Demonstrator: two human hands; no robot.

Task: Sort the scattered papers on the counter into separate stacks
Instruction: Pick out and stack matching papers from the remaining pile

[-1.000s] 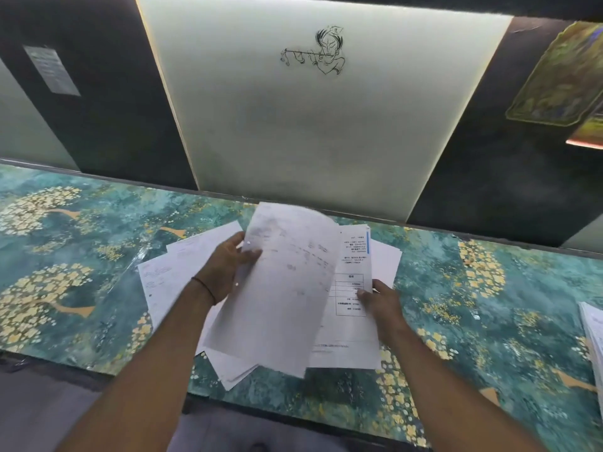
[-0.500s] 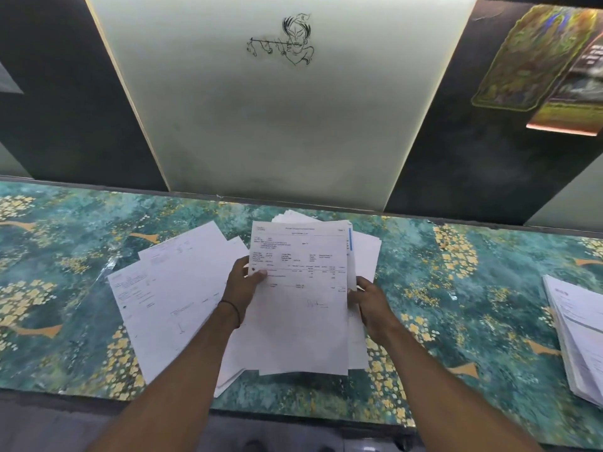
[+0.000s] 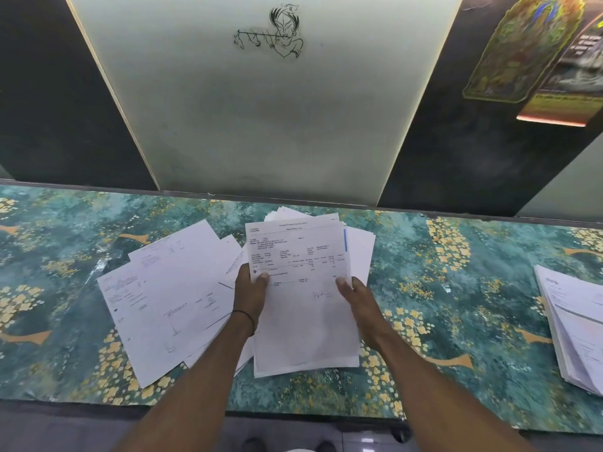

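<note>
A bundle of white printed sheets (image 3: 303, 308) is held over the middle of the green patterned counter (image 3: 456, 380), printed side up. My left hand (image 3: 249, 293) grips its left edge with the thumb on top, and my right hand (image 3: 357, 296) grips its right edge the same way. More sheets (image 3: 360, 252) fan out behind the bundle. To the left, several loose papers (image 3: 163, 298) lie overlapping and skewed on the counter. A separate stack of papers (image 3: 577, 324) rests at the far right, cut off by the frame edge.
A wall stands right behind the counter, with a pale panel (image 3: 261, 119) between dark panels and a poster (image 3: 528, 44) at the upper right. The counter's front edge runs along the bottom, with floor (image 3: 293, 435) below it.
The top sheet, curled up and turned a second ago, now lies flat and face up on the bundle. Both hands have squared onto its side edges. The view has shifted right, showing the right stack.
</note>
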